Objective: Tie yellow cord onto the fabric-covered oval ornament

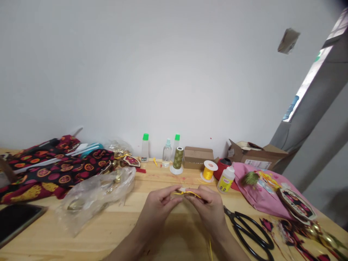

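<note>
Far left, a dark phone (16, 221) lies flat on the tabletop (122, 232). Behind it is patterned red fabric (54, 170). Next comes a crumpled clear bag (95, 197) with something metallic inside, well apart from the hands.

Our left hand (159, 206) sits centre-low, thumb and forefinger pressed together on one end of a short yellow cord (187, 193). The cord runs straight across the small gap between the hands, held above the tabletop. A small pale piece (185, 189) sits at its upper edge; we can't tell what it is. Our right hand (209, 206) pinches the other end the same way, fingertips nearly touching the left ones. A yellow strand shows below the right wrist.

As we judge it, the cord work is early to mid: the cord is off the spool and in hand, but no finished knot or loop shows, so the shaping is still to do.

Behind the hands stand small bottles (145, 146), an olive thread cone (178, 159), a yellow spool (209, 171) and a glue bottle (226, 179). Black scissors (250, 228) lie just beside the right hand, untouched. Pink cloth (255, 192) and an open box (255, 154) are further right.
</note>
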A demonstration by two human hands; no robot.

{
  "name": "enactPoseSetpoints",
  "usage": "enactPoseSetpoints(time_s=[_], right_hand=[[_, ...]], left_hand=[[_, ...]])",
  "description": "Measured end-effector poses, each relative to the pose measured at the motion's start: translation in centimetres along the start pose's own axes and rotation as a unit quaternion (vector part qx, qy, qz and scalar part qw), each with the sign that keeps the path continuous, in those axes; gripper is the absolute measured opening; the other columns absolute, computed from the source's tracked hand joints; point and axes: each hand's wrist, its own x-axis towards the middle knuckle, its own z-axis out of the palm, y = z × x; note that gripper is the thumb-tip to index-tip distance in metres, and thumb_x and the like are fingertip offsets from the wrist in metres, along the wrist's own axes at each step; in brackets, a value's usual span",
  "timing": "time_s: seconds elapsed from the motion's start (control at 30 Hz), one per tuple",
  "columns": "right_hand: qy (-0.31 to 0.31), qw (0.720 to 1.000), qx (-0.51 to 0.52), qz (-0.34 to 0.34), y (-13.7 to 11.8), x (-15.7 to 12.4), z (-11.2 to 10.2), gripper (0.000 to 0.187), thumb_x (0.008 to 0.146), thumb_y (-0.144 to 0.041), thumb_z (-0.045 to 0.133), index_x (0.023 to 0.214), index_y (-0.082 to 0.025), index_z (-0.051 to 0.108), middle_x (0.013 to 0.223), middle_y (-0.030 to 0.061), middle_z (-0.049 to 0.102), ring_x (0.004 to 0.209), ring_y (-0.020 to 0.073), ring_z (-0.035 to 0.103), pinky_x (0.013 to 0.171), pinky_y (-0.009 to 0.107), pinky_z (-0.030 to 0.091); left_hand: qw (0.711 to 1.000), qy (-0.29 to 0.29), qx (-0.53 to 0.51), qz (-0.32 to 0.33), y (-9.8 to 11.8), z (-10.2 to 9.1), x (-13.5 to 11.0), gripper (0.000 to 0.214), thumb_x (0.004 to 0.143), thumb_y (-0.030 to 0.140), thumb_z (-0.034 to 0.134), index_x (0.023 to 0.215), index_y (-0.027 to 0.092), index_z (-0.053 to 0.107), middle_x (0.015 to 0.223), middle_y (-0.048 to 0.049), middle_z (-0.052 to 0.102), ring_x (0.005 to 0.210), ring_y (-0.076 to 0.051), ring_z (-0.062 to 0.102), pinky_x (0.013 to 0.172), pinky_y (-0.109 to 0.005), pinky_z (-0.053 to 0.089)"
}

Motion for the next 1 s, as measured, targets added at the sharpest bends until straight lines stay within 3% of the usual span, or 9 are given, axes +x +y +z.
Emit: enactPoseSetpoints(time_s=[0.1, 0.27, 0.37, 0.47, 0.53, 0.63, 0.7, 0.8, 1.0], right_hand=[[-0.015, 1.0, 0.014, 0.012, -0.16, 0.02, 0.08, 0.013, 0.07, -0.017, 0.058, 0.076, -0.019, 0.069, 0.048, -0.0039, 0.04, 0.046, 0.009, 0.039, 0.044, 0.019, 0.03], [-0.033, 0.999, 0.011, 0.033, -0.33, 0.06, 0.07, 0.011, 0.07, -0.021, 0.059, 0.075, -0.019, 0.07, 0.046, -0.0045, 0.037, 0.045, 0.0092, 0.038, 0.044, 0.019, 0.03], [-0.032, 0.999, -0.017, 0.012, -0.21, 0.1, -0.1, 0.012, 0.072, -0.021, 0.058, 0.075, -0.018, 0.069, 0.047, -0.0037, 0.04, 0.045, 0.0092, 0.04, 0.044, 0.019, 0.031], [-0.033, 0.996, -0.073, -0.039, 0.02, 0.06, -0.27, 0.015, 0.075, -0.02, 0.054, 0.078, -0.016, 0.068, 0.051, -0.0009, 0.047, 0.047, 0.0094, 0.044, 0.046, 0.019, 0.032], [-0.046, 0.991, -0.113, -0.055, 0.12, -0.01, -0.31, 0.016, 0.076, -0.021, 0.053, 0.079, -0.016, 0.068, 0.053, 0.0006, 0.051, 0.049, 0.0102, 0.047, 0.047, 0.02, 0.033], [-0.072, 0.984, -0.158, -0.034, 0.12, -0.12, -0.27, 0.016, 0.076, -0.023, 0.051, 0.076, -0.02, 0.068, 0.054, 0.0007, 0.053, 0.051, 0.011, 0.049, 0.047, 0.02, 0.032], [-0.081, 0.983, -0.167, -0.012, 0.11, -0.12, -0.25, 0.016, 0.076, -0.023, 0.052, 0.077, -0.022, 0.068, 0.055, 0.0004, 0.055, 0.052, 0.0111, 0.05, 0.048, 0.02, 0.032], [-0.078, 0.986, -0.149, 0.017, 0.23, -0.03, -0.25, 0.015, 0.075, -0.022, 0.053, 0.08, -0.024, 0.067, 0.058, 0.0002, 0.058, 0.054, 0.0111, 0.051, 0.051, 0.02, 0.034], [-0.064, 0.988, -0.132, 0.052, 0.52, 0.15, -0.13, 0.015, 0.07, -0.015, 0.056, 0.075, -0.022, 0.068, 0.062, 0.0005, 0.063, 0.056, 0.0114, 0.053, 0.054, 0.019, 0.037]], left_hand=[[0.998, -0.012, 0.011, 0.064, -0.07, -0.36, 0.04, 0.017, 0.07, 0.027, 0.055, 0.079, 0.021, 0.069, 0.059, 0.0002, 0.062, 0.057, -0.013, 0.055, 0.056, -0.021, 0.041], [0.993, 0.001, 0.059, 0.104, 0.16, -0.61, 0.17, 0.016, 0.071, 0.027, 0.055, 0.073, 0.021, 0.07, 0.052, 0.0008, 0.057, 0.052, -0.012, 0.053, 0.052, -0.02, 0.04], [0.998, -0.001, 0.037, 0.048, 0.42, -0.43, 0.12, 0.017, 0.07, 0.03, 0.057, 0.075, 0.019, 0.068, 0.052, 0.0022, 0.055, 0.052, -0.011, 0.052, 0.052, -0.02, 0.039], [0.999, 0.02, 0.021, -0.02, 0.61, -0.22, 0.02, 0.033, 0.065, 0.034, 0.06, 0.092, 0.017, 0.059, 0.041, 0.0104, 0.035, 0.04, -0.008, 0.038, 0.043, -0.018, 0.032], [0.999, 0.011, 0.03, -0.042, 0.68, -0.17, -0.02, 0.033, 0.064, 0.038, 0.06, 0.088, 0.017, 0.057, 0.038, 0.0124, 0.025, 0.035, -0.007, 0.03, 0.038, -0.017, 0.026], [0.998, -0.019, 0.041, -0.042, 0.78, -0.27, 0.02, 0.022, 0.067, 0.039, 0.056, 0.07, 0.017, 0.061, 0.043, 0.006, 0.049, 0.042, -0.009, 0.044, 0.043, -0.018, 0.033], [0.999, -0.03, 0.031, -0.032, 0.83, -0.4, 0.09, 0.021, 0.07, 0.035, 0.053, 0.069, 0.018, 0.065, 0.064, -0.0006, 0.065, 0.059, -0.014, 0.057, 0.056, -0.02, 0.041], [0.998, -0.045, 0.027, -0.03, 0.84, -0.53, 0.15, 0.022, 0.071, 0.032, 0.05, 0.073, 0.019, 0.067, 0.075, -0.0028, 0.069, 0.072, -0.017, 0.06, 0.066, -0.022, 0.043], [0.996, -0.066, 0.034, -0.047, 0.61, -0.32, 0.09, 0.026, 0.072, 0.031, 0.046, 0.07, 0.016, 0.068, 0.068, -0.0031, 0.069, 0.065, -0.018, 0.06, 0.057, -0.022, 0.043]])
